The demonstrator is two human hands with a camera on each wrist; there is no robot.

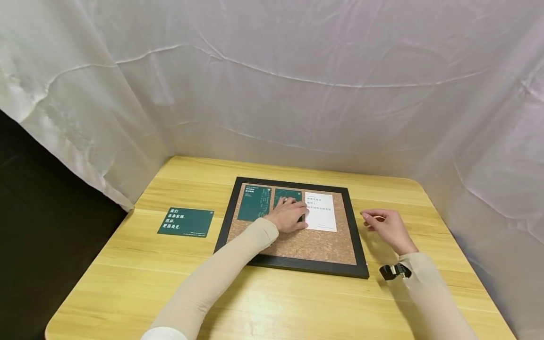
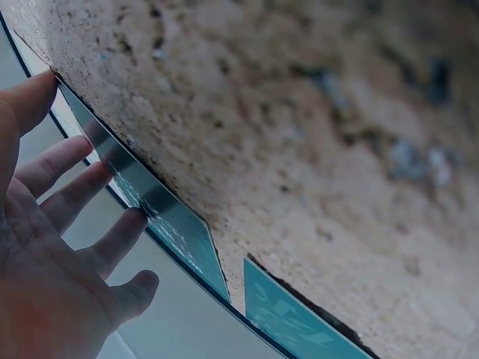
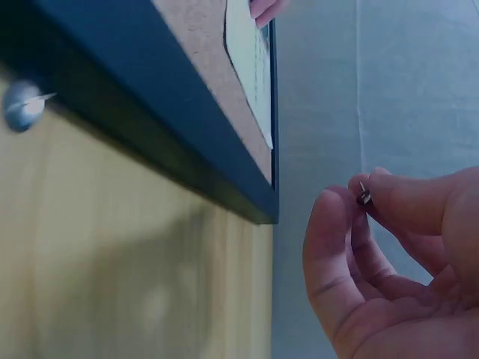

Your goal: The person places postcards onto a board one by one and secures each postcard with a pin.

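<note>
Pinching a small metal pin (image 3: 364, 197) in your right hand (image 1: 387, 229), just right of the black-framed cork board (image 1: 314, 248) | leftward, your left hand (image 1: 288, 216), fingers spread, touches the green rectangular paper card (image 1: 289, 193), board's upper middle, long axis away from you

Bright head view, glare on tabletop (image 1: 255, 311), 2 bluish wrist views, nearest cork (image 2: 359, 97) blurred

A: Specify the table (image 1: 263, 307).
B: Yellow wood grain, rounded corners.
A: Specify the curtain (image 1: 297, 113).
B: Pale, creased, hanging behind the table and along both sides. A black area (image 1: 51, 236) shows under its left part.
</note>
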